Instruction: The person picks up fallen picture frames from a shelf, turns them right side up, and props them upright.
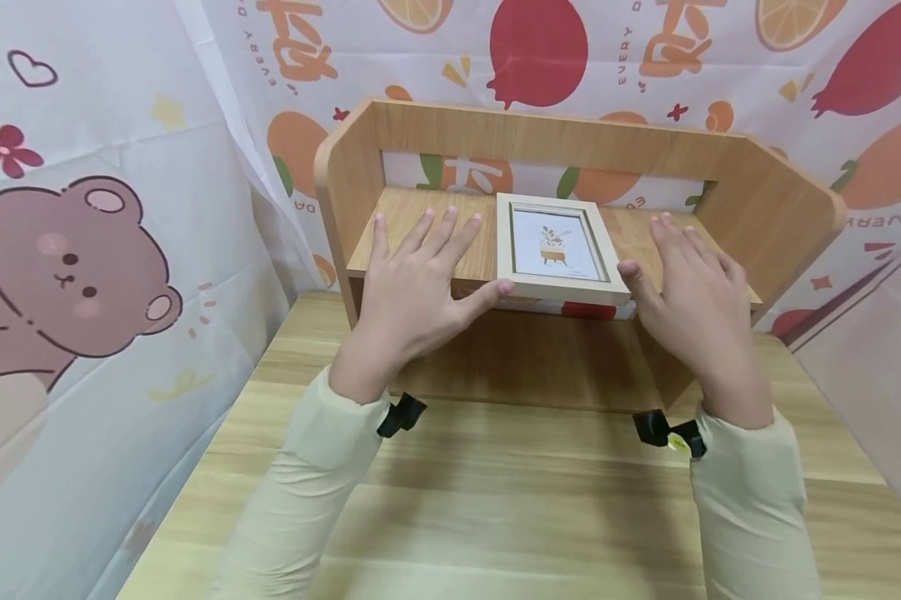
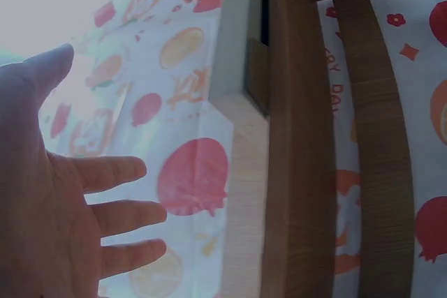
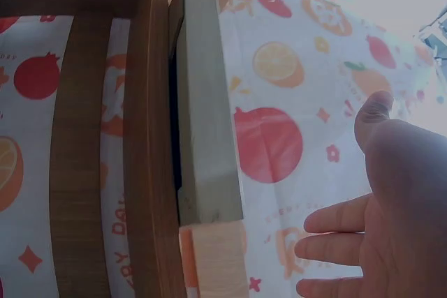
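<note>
A picture frame [image 1: 563, 246] with a light wooden border lies flat on the upper board of a wooden desk shelf [image 1: 555, 133]. Its print shows a potted plant on a legged stand. To the left of it is my left hand [image 1: 420, 287], fingers straight and spread. My right hand [image 1: 693, 304] is on the other side, its fingers straight and thumb near the frame's front right corner. In the left wrist view, a gap separates the left hand [image 2: 42, 193] from the frame [image 2: 241, 61]. Another gap shows between the right hand [image 3: 412, 200] and the frame in the right wrist view.
The shelf stands at the back of a wood-grain table [image 1: 495, 500], with raised side panels and an open lower space. Behind it hangs a fruit-print cloth [image 1: 420, 75]. A bear-print cloth [image 1: 67, 267] hangs on the left.
</note>
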Motion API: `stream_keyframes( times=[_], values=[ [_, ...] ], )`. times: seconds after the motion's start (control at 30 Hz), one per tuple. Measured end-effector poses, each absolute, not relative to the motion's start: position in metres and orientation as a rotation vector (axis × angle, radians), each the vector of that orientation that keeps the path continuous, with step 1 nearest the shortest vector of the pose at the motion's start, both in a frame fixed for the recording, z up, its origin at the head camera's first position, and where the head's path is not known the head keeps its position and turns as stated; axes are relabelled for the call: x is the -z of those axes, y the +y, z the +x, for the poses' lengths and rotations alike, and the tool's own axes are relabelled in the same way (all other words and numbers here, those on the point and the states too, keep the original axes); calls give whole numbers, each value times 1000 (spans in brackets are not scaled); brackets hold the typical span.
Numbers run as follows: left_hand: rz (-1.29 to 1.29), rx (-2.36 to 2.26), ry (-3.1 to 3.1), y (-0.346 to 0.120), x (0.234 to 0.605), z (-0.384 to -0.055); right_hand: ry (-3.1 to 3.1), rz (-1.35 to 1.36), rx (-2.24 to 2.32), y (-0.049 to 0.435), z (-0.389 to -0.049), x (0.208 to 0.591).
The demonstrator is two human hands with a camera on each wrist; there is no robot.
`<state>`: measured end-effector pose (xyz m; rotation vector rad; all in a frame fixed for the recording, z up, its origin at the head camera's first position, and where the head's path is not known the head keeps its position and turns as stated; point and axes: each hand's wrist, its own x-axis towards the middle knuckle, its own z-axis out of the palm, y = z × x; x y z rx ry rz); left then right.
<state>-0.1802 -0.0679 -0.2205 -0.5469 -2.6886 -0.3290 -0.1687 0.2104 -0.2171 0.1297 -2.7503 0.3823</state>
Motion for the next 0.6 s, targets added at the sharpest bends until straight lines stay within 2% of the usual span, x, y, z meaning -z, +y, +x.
stream_keyframes(
  times=[0.3, 0.6],
  values=[
    [-529, 489, -2793, -59, 232, -212, -2907, 74, -479, 213, -196, 213],
    [-488, 609, -2873, -50, 243, -230, -3017, 98, -510, 215, -216, 219]
  ],
)
